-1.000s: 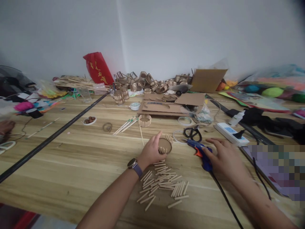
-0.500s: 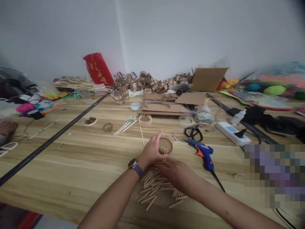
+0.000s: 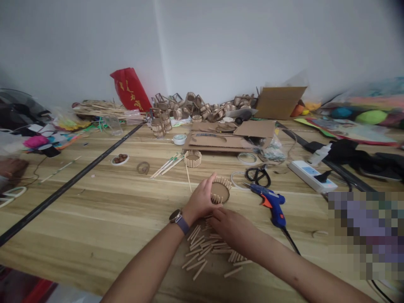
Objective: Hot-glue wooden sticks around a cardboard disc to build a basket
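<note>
Wooden sticks lay on the bench below the left hand, its fingers gripping a peg-rimmed brown disc. The right hand, its fingers' hold hidden, seemed to be picking a stick; the next move likely called for a clean pinch.

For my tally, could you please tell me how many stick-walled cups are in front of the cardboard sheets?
2. The near cup is in the left hand; the far cup stands beyond it, to the left, before the cardboard sheets. None appears hidden.
</note>
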`<move>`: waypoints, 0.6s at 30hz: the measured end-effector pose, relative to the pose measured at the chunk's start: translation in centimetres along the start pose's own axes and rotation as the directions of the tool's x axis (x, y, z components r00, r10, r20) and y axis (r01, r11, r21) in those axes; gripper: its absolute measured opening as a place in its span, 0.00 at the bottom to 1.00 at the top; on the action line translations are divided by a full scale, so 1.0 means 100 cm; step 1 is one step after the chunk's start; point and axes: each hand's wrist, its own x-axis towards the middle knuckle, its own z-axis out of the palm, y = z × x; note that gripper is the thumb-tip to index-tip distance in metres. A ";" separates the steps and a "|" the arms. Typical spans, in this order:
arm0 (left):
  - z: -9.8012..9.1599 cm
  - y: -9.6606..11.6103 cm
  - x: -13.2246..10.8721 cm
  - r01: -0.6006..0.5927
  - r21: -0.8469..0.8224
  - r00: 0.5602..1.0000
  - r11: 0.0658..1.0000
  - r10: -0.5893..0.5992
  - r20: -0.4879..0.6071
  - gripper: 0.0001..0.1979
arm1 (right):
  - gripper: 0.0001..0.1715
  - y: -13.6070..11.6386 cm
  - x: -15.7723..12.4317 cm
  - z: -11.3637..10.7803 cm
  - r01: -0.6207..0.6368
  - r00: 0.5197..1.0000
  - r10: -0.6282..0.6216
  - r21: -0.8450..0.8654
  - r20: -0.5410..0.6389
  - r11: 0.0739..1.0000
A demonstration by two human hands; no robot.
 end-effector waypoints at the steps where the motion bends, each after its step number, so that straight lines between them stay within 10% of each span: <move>1: 0.000 0.001 0.000 0.001 -0.002 1.000 1.000 -0.001 0.000 0.52 | 0.07 0.000 0.000 0.000 0.001 1.000 -0.001 -0.018 -0.006 1.000; 9: -0.002 0.006 0.000 0.026 -0.016 1.000 1.000 -0.026 -0.005 0.51 | 0.07 -0.003 0.002 -0.005 0.097 0.995 -0.102 -0.191 -0.017 0.977; 18: -0.002 0.005 -0.001 -0.016 0.008 1.000 1.000 0.016 -0.003 0.51 | 0.09 0.020 -0.006 -0.031 -0.072 0.993 0.062 0.109 0.097 0.991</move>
